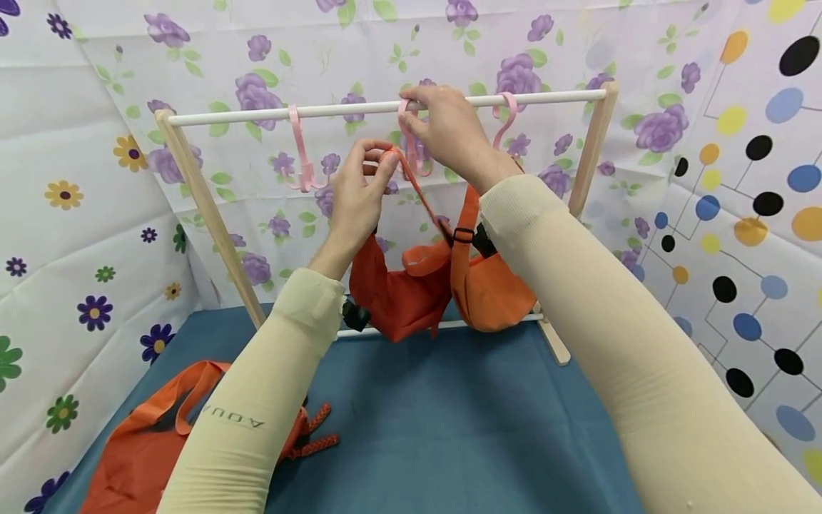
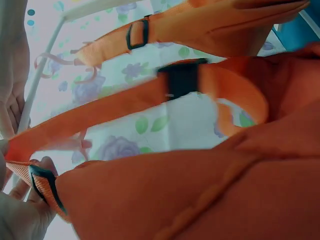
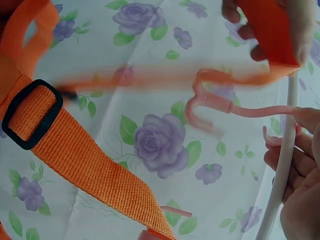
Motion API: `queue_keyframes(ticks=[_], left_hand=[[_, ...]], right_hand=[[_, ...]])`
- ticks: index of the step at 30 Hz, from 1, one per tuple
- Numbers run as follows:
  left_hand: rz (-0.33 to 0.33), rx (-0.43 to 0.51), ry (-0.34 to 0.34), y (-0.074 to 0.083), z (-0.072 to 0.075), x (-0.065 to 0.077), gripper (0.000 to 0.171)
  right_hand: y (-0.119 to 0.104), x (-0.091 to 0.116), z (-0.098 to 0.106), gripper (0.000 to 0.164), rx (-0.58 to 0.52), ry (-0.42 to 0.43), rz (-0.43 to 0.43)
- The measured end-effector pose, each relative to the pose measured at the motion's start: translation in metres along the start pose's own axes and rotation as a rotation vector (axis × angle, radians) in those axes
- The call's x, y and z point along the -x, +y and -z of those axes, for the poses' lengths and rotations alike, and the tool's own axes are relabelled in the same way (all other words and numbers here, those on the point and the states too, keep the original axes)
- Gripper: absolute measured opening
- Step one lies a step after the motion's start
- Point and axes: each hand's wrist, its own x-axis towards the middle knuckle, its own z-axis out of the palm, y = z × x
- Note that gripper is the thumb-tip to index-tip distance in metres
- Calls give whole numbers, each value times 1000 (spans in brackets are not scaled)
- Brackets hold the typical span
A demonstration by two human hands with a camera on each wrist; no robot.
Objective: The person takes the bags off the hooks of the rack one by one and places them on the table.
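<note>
Up near the rail, my left hand point(image 1: 359, 189) pinches the strap point(image 2: 95, 112) of a red-orange bag point(image 1: 411, 285), which hangs below it with a black buckle point(image 2: 181, 80) on the strap. My right hand point(image 1: 449, 128) grips the middle pink hook point(image 3: 217, 101) where it goes over the white rail point(image 1: 379, 108), thumb on the hook's stem and fingers behind the rail. In the right wrist view the held strap crosses by the hook's prongs. Beside it, a lighter orange bag point(image 1: 497, 296) hangs by its strap from the right pink hook point(image 1: 507, 118).
Another pink hook point(image 1: 300, 146) hangs on the rail's left part. Wooden legs point(image 1: 212, 214) carry the rack on a blue cloth point(image 1: 411, 428). Another orange-red bag point(image 1: 141, 450) lies at the front left, partly behind my left sleeve. Braided orange cords point(image 1: 317, 444) lie by it.
</note>
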Motion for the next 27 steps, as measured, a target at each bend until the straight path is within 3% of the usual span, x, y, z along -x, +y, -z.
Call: queue_keyframes(ticks=[4, 13, 20, 27], left_hand=[[-30, 2, -3, 8, -3, -1, 30], [-33, -30, 5, 24, 2, 8, 30], [-39, -35, -7, 18, 14, 9, 33], [-63, -31, 3, 15, 24, 11, 32]], right_hand=[[-1, 0, -1, 46, -2, 4, 3], [-1, 0, -1, 47, -8, -13, -26], [-2, 1, 1, 50, 29, -49, -6], [-1, 4, 5, 52, 71, -70, 78]])
